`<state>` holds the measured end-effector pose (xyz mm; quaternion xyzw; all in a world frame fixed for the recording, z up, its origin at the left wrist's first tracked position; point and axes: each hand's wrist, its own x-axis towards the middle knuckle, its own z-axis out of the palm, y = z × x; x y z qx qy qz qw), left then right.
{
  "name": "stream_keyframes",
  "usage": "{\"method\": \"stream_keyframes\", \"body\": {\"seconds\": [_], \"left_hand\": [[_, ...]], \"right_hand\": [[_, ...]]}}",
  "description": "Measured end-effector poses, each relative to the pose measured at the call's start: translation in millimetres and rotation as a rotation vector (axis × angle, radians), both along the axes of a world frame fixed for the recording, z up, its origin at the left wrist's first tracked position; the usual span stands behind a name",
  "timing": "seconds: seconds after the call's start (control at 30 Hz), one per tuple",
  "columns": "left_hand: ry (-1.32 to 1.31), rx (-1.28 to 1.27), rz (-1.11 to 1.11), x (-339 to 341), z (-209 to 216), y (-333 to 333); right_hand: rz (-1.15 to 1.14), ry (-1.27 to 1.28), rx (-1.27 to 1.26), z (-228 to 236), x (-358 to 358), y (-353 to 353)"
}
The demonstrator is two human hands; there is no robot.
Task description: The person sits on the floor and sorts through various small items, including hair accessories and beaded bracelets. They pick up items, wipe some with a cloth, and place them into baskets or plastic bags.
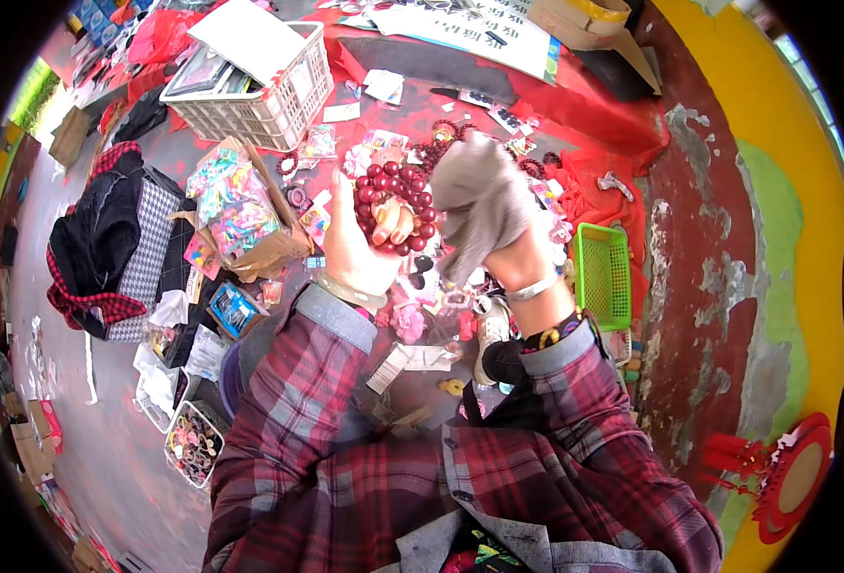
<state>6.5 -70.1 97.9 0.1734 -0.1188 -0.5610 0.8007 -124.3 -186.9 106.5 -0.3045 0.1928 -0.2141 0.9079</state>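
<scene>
Dark red round beads [393, 181], strung in a bracelet-like bunch, sit in my left hand [357, 256]. Its fingertips curl through the middle of the beads and its thumb stands up beside them. Just to the right, a grey-brown cloth [479, 196] is gripped in my right hand [519, 260]. Most of that hand's fingers are hidden by the cloth. The cloth hangs close to the beads; whether they touch I cannot tell. Beyond both hands lie more dark red bead strings [433, 153]. Below them are a pink plush-like trinket [408, 320] and other small accessories.
A white plastic crate [293, 95] stands at the far left, near an open cardboard box [283, 205] of colourful packets. A green basket [601, 277] is at the right, beside the peeling wall [684, 239]. A small basket of hair ties [194, 444] sits lower left.
</scene>
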Motion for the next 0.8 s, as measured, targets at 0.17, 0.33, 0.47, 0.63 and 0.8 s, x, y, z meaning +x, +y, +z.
{"method": "stream_keyframes", "body": {"seconds": [0.17,0.33,0.47,0.63,0.8], "left_hand": [[-0.029,0.123,-0.066,-17.1,-6.8,-0.9],[-0.261,0.341,0.082,-26.1,-7.7,-3.5],[-0.234,0.34,-0.021,-29.8,-6.0,-2.1],[-0.273,0.197,-0.137,-24.5,-18.5,-3.3],[-0.112,-0.015,-0.129,-18.7,-10.0,0.5]], "right_hand": [[0.014,-0.162,-0.149,-12.5,3.4,56.6],[-0.302,0.057,-0.296,-6.4,5.4,48.7],[-0.327,0.221,-0.504,-12.5,-0.4,40.8],[-0.436,0.244,-0.468,-24.5,2.6,32.1],[-0.326,0.03,0.192,-28.0,1.8,21.1]]}}
